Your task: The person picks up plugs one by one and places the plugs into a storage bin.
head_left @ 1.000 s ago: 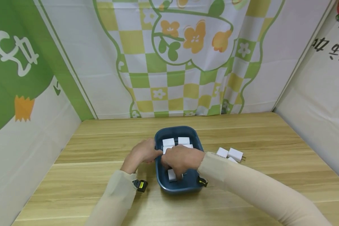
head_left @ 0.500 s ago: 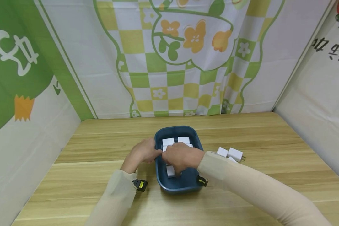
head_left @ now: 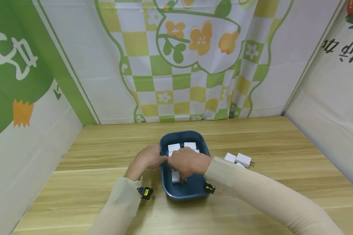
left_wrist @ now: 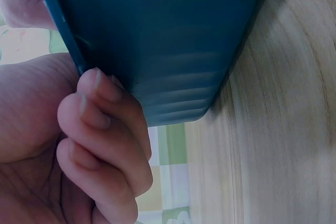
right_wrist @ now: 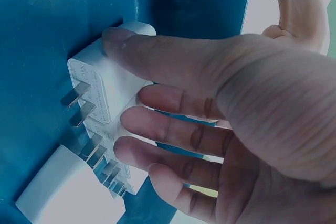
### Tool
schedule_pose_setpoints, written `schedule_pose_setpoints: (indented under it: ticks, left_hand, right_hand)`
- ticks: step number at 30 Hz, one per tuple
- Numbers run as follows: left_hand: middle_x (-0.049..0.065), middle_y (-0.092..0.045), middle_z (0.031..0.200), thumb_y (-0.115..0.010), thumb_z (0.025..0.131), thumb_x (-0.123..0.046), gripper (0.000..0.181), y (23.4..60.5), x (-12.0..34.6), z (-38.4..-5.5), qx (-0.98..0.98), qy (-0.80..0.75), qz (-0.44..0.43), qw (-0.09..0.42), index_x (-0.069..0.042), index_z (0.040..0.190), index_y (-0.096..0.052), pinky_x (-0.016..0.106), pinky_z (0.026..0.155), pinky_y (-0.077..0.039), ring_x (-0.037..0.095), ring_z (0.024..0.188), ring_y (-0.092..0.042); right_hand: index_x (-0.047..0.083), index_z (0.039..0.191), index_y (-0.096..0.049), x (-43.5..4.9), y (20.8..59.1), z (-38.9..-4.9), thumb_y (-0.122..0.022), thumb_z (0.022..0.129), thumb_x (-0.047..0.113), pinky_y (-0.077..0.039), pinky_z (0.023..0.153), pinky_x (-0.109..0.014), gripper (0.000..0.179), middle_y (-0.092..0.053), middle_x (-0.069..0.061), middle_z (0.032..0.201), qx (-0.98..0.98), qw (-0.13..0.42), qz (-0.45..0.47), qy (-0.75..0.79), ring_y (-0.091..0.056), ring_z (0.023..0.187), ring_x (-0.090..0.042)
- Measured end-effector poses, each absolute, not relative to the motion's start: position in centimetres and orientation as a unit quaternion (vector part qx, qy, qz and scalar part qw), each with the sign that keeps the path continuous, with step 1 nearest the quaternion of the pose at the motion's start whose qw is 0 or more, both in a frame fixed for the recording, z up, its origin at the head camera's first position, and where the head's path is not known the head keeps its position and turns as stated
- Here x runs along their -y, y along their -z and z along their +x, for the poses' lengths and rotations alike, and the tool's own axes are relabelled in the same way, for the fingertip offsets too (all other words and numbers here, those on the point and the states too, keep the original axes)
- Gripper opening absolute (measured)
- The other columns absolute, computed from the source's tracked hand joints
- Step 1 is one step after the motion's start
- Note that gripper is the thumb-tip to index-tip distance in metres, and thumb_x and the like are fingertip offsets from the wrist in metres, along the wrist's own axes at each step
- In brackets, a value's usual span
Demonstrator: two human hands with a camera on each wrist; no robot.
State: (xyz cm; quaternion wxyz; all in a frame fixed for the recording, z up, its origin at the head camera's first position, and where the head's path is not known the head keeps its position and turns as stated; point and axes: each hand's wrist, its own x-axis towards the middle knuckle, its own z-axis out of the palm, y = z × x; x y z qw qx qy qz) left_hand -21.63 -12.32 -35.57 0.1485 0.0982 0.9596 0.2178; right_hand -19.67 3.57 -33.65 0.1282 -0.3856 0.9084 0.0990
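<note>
A dark blue plastic bin [head_left: 186, 198] stands on the table with several white plug chargers inside. My left hand [head_left: 148, 158] grips its left rim; in the left wrist view, curled fingers [left_wrist: 100, 145] press the outer wall. Down in the bin, my right hand [head_left: 188, 161] holds a white charger [right_wrist: 113, 85] between thumb and fingers. That charger lies against the bin's side with its prongs showing, in line with other chargers. Another charger [right_wrist: 71, 190] sits across from these prongs. At the far end are two more, the left charger [head_left: 174, 148] and the right charger [head_left: 190, 146].
To the right of the bin, a small group of white chargers [head_left: 243, 160] lies on the wooden table [head_left: 114, 140]. A patterned curtain [head_left: 182, 81] hangs behind the table, with printed cloth at both sides.
My right hand has slid the nearest charger a little away from me, toward the others in the bin. The left hand stays on the rim. The head view has shifted slightly.
</note>
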Motion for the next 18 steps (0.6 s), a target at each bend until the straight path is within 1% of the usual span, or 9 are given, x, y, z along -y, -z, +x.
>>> schedule_pose_setpoints:
  ticks: [7,12,15,18]
  left_hand:
    - [0.002,-0.058,0.051,-0.064,0.096,-0.024,0.036,35.6,12.3,-21.5,-0.960,-0.218,0.092,0.152,-0.008,0.064,-0.063,0.024,0.043,-0.031,0.012,0.043,-0.047]
    - [0.002,-0.057,0.051,-0.064,0.097,-0.026,0.038,35.6,12.3,-21.5,-0.959,-0.218,0.093,0.153,-0.008,0.064,-0.063,0.024,0.044,-0.030,0.012,0.043,-0.046]
    - [0.002,-0.057,0.050,-0.065,0.097,-0.027,0.040,35.6,12.3,-21.6,-0.959,-0.218,0.096,0.153,-0.008,0.063,-0.062,0.024,0.044,-0.030,0.012,0.044,-0.047]
    - [0.001,-0.057,0.049,-0.066,0.096,-0.027,0.039,35.6,12.4,-21.7,-0.960,-0.215,0.097,0.149,-0.008,0.062,-0.062,0.024,0.043,-0.030,0.012,0.043,-0.047]
  right_hand:
    - [0.019,0.093,-0.070,-3.7,33.6,-19.6,-0.092,0.074,0.034,-0.049,0.063,-0.028,0.033,-0.062,0.009,0.079,-0.908,0.132,-0.386,-0.091,-0.057,0.069,-0.010]
    - [0.018,0.102,-0.073,-4.0,33.4,-19.7,-0.091,0.075,0.037,-0.051,0.067,-0.031,0.037,-0.067,0.006,0.088,-0.908,0.129,-0.391,-0.083,-0.059,0.073,-0.010]
    - [0.018,0.109,-0.073,-4.4,33.0,-19.7,-0.087,0.080,0.041,-0.052,0.072,-0.033,0.040,-0.069,0.004,0.096,-0.909,0.131,-0.388,-0.075,-0.061,0.081,-0.011]
    - [0.017,0.113,-0.072,-5.1,32.3,-19.6,-0.083,0.083,0.045,-0.053,0.075,-0.035,0.042,-0.069,0.003,0.099,-0.912,0.126,-0.386,-0.056,-0.063,0.085,-0.013]
